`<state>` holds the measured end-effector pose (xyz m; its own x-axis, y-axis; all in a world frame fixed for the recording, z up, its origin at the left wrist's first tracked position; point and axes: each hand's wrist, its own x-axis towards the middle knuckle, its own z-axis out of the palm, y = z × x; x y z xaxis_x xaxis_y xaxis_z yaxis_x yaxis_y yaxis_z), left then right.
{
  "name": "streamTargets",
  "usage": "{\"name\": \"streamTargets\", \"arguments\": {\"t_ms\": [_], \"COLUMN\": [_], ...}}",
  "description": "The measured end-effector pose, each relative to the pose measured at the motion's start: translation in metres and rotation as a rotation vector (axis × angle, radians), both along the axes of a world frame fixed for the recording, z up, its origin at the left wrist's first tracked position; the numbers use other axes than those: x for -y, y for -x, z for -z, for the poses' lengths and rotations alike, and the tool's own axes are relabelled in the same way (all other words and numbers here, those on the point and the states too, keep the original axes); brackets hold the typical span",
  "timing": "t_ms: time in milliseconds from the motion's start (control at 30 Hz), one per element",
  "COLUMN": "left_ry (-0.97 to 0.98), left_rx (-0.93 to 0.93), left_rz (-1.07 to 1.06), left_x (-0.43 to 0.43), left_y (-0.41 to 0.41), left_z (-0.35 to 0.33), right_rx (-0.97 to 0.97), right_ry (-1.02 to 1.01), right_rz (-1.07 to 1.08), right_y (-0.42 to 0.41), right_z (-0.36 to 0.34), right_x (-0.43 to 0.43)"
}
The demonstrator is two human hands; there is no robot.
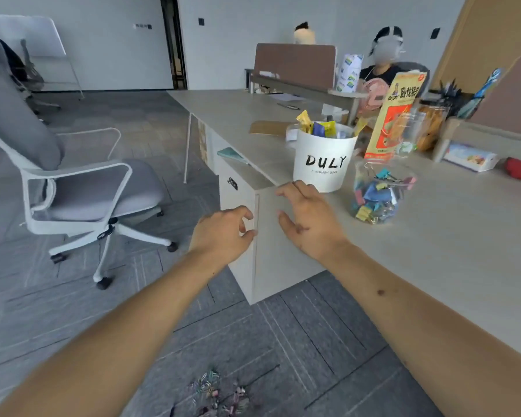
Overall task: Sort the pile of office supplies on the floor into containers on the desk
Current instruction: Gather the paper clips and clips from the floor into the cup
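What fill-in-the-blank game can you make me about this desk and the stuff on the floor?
The white bucket has the word ____ written on it.
The clear jar beside it holds colourful binder ____.
The pile of supplies lies not on the desk but on the ____.
Missing words: DULY; clips; floor.

Both arms bare, stretched forward, converging toward frame centre. Left forearm [118, 326] enters from lower left; right forearm [418, 320] from lower right, small dark mark on its upper side. Bare left hand [223, 233]: back up, fingers loosely curled, thumb tip close to index tip, nothing held. Bare right hand [307, 218]: palm down, slightly ahead of the left, fingers relaxed and slightly bent, thumb spread inward, nothing held. Hands near each other, not touching.
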<state>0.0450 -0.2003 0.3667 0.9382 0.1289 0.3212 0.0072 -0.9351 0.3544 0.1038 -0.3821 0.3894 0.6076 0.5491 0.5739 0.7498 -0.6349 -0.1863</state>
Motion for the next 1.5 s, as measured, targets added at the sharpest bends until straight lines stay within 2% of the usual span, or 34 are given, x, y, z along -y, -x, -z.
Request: {"name": "streamTargets", "arguments": {"t_ms": [167, 433, 700, 867, 1067, 1167, 1500], "left_ry": [0.061, 0.276, 0.372, 0.392, 0.416, 0.424, 0.482], "left_rx": [-0.148, -0.384, -0.55, -0.61, -0.634, -0.642, -0.607], "left_rz": [-0.044, -0.102, -0.205, -0.255, -0.345, -0.37, -0.45], "left_x": [-0.039, -0.096, -0.132, -0.152, -0.168, -0.172, -0.165], "left_y": [0.008, 0.023, 0.054, 0.075, 0.097, 0.104, 0.115], "left_z": [0.087, 0.275, 0.452, 0.538, 0.612, 0.636, 0.675], "right_rx": [-0.167, -0.511, -0.772, -0.872, -0.928, -0.884, -0.776], "right_ry": [-0.018, 0.032, 0.159, 0.256, 0.361, 0.424, 0.522], "right_rz": [-0.031, 0.011, 0.058, 0.089, 0.103, 0.077, 0.065], "right_y": [-0.005, -0.01, 0.013, 0.021, 0.035, 0.038, 0.037], "right_z": [0.093, 0.296, 0.482, 0.572, 0.644, 0.667, 0.702], "right_x": [-0.045, -0.079, -0.092, -0.089, -0.085, -0.083, -0.083]}}
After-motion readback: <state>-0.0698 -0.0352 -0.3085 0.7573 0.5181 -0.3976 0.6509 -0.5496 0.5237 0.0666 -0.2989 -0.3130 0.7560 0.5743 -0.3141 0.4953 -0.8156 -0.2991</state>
